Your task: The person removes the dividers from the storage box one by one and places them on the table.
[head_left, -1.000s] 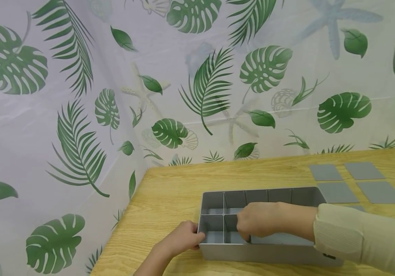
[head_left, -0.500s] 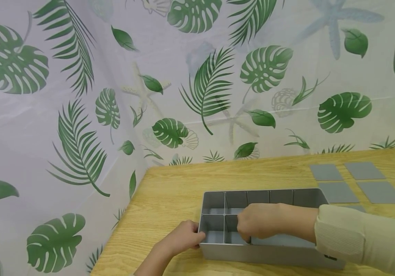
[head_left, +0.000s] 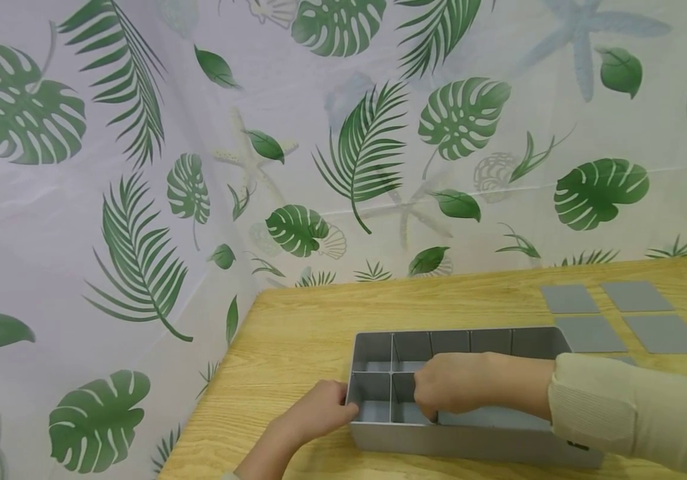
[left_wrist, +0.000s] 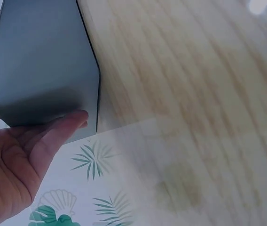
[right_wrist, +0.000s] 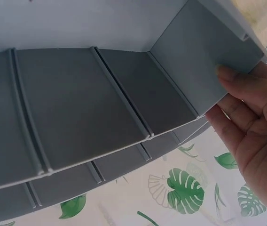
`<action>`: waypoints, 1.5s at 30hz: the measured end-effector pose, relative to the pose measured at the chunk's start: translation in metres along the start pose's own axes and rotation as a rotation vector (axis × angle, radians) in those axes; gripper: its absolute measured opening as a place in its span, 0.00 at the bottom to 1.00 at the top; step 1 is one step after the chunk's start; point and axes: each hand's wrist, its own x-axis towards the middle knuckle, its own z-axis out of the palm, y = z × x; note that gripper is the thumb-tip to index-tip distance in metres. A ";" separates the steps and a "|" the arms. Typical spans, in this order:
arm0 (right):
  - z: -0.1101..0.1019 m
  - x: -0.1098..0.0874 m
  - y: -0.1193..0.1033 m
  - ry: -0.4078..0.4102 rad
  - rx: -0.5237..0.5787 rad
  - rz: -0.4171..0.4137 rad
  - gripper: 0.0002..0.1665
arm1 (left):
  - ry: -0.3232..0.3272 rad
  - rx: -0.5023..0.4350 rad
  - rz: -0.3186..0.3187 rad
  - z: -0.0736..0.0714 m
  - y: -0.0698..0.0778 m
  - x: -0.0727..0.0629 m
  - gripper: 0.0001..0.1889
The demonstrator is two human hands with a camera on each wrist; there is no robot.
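Observation:
A long grey organizer box (head_left: 469, 443) lies on the table, with a lengthwise partition and cross dividers marking off compartments at its left end. My left hand (head_left: 321, 412) holds the box's left end, thumb at the front corner; in the left wrist view its fingers (left_wrist: 60, 134) press the outer end wall. My right hand (head_left: 450, 383) reaches into the front row and pinches a small grey divider (right_wrist: 204, 59) by its upper edge, between thumb and fingers. That divider stands upright against the grooved long partition (right_wrist: 72, 96). In the head view the hand hides most of it.
Several flat grey panels (head_left: 592, 333) lie on the wooden table (head_left: 301, 327) behind the box's right end, one partly covered by the right sleeve (head_left: 595, 403). A leaf-patterned cloth (head_left: 379, 167) hangs at the back and left.
Both hands keep nearly the same place on the box and the divider. The box and hands appear a hair further right in the head view.

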 end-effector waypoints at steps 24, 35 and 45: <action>0.002 0.000 0.000 0.023 -0.052 -0.009 0.14 | 0.016 0.080 0.013 0.000 0.001 -0.005 0.09; 0.003 0.001 -0.003 0.048 -0.083 -0.021 0.12 | 0.039 0.143 0.042 -0.011 0.006 -0.008 0.20; 0.004 -0.001 -0.002 0.056 -0.085 -0.012 0.12 | 0.037 0.268 0.089 -0.033 0.021 0.001 0.14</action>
